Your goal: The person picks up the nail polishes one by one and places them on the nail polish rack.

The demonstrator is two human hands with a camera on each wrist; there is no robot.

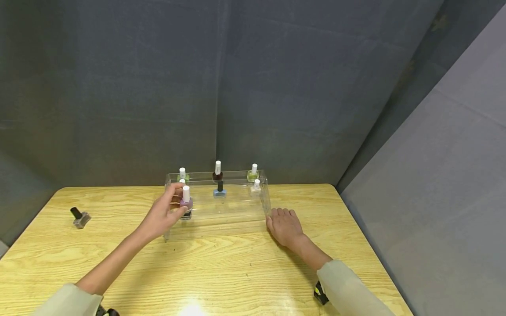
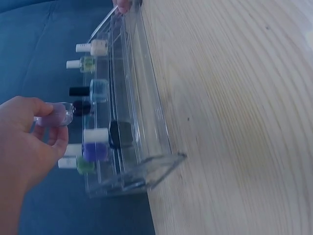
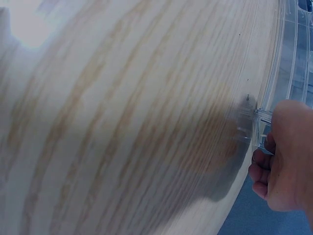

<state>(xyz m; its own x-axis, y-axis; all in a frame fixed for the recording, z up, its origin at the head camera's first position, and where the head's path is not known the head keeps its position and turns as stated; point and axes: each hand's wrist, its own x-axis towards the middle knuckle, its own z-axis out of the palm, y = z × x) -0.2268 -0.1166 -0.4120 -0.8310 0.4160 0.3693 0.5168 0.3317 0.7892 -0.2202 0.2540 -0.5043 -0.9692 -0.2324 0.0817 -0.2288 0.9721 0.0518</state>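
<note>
My left hand (image 1: 160,216) pinches a lilac nail polish bottle (image 2: 55,115) with a white cap between thumb and fingers. It is lifted just off the left part of a clear tiered display stand (image 1: 229,215). In the left wrist view, a purple bottle (image 2: 95,151) and a dark bottle (image 2: 121,134) stand on tiers near that hand. My right hand (image 1: 285,227) grips the stand's right end, with its fingers curled at the side panel (image 3: 261,120). Farther along the tiers are a blue bottle (image 1: 219,192), a pale bottle (image 1: 255,188) and a yellow-green bottle (image 1: 253,175).
A grey nail polish bottle (image 1: 81,220) with a black cap lies tilted on the wooden table (image 1: 221,272), left of the stand. Dark cloth (image 1: 150,96) hangs behind the table, and a grey panel (image 1: 435,184) rises along the right side.
</note>
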